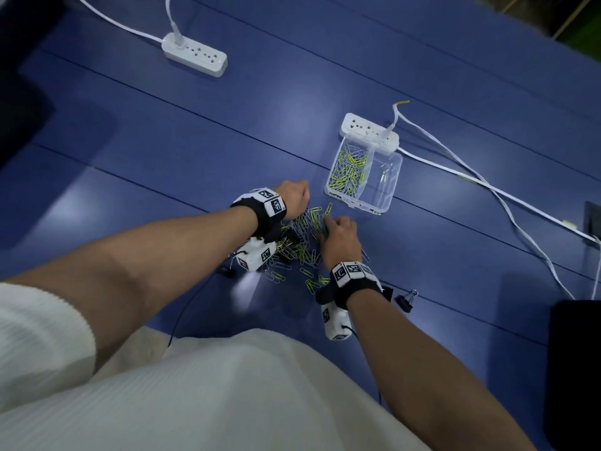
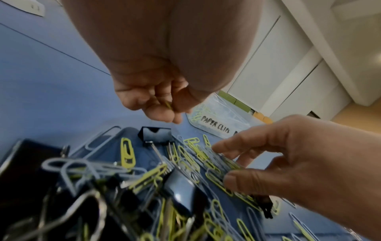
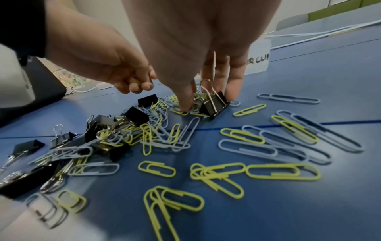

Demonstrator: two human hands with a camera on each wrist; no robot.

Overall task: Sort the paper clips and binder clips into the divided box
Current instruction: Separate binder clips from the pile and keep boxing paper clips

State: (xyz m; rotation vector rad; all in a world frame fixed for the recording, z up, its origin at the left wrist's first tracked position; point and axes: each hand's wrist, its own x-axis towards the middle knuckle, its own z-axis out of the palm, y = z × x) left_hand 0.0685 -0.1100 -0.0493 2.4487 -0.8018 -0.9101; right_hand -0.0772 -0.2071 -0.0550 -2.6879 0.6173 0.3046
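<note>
Yellow clip (image 2: 168, 104) pinched in curled left hand (image 1: 294, 196), raised over the pile's (image 1: 300, 244) far-left edge. Right hand (image 1: 341, 240), fingers extended down, thumb (image 3: 186, 99) on clips, fingertips against a black binder clip (image 3: 215, 104). Box (image 1: 385, 177) far right of pile: left compartment holds paper clips, right one looks empty. Blue table (image 1: 162, 131).

A blue table (image 1: 195, 131) crossed by thin dark seams fills the scene, with glare patches on its surface. White cabinet doors (image 2: 288, 68) stand beyond its far edge (above a pale wooden floor (image 2: 358, 112)), and a green seat (image 3: 338, 14) shows far right.
</note>
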